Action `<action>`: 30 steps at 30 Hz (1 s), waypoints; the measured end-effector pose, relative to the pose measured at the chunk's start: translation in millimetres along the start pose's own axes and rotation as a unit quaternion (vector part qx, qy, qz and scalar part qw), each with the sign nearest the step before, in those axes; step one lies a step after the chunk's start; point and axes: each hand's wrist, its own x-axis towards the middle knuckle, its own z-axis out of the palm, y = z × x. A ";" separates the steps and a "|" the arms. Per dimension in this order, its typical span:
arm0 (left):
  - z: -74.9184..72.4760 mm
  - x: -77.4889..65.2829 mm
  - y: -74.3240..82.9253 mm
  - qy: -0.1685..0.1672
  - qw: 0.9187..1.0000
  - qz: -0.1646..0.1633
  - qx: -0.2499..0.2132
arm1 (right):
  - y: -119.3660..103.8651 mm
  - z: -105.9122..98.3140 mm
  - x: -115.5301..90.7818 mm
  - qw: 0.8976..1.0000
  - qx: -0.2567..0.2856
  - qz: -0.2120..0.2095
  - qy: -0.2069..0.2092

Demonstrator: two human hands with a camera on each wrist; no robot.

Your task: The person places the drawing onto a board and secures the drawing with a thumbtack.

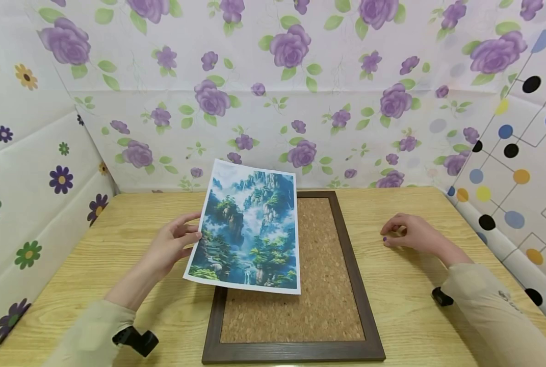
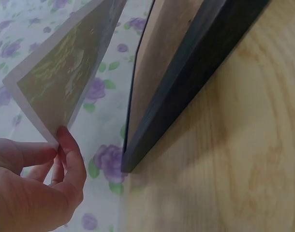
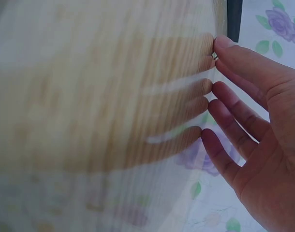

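Observation:
My left hand (image 1: pixel 172 239) pinches the left edge of a printed landscape picture (image 1: pixel 254 229) with mountains, trees and a waterfall. The sheet is tilted above a cork board (image 1: pixel 332 285) in a dark brown frame and hides much of its upper left. In the left wrist view, thumb and forefinger meet at the sheet's corner. Right of the board, my right hand (image 1: pixel 410 234) is low at the wooden table, its fingertips (image 3: pixel 204 133) touching the top. Between its thumb and forefinger is a tiny purple thing (image 1: pixel 385 239), too small to tell its kind.
The wooden table (image 1: pixel 117 244) extends to both sides of the board. Cloth walls stand around it: purple roses at the back (image 1: pixel 254 127), coloured flowers at left (image 1: pixel 25 153), dots and lines at right (image 1: pixel 520 204). A black strapped device (image 1: pixel 135 340) is on the left wrist.

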 end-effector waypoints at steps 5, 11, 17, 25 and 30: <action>15.1 -0.1 -3.0 0.007 1.000 -0.001 0.001 | -1.3 0.4 -0.1 1.000 0.003 0.000 0.001; 30.6 0.1 -6.6 0.003 1.000 -0.001 -0.009 | 0.0 1.2 0.6 1.000 0.005 -0.001 0.001; 45.0 -1.8 -10.5 -0.006 1.000 -0.007 -0.023 | 4.5 1.5 1.9 1.000 0.003 0.010 -0.007; 61.4 -3.7 -16.8 0.004 1.000 -0.021 -0.023 | 4.4 1.2 1.6 1.000 0.013 0.014 -0.007; 69.7 -5.1 -21.6 0.013 1.000 -0.023 -0.006 | 2.3 0.3 0.5 1.000 0.017 0.019 -0.005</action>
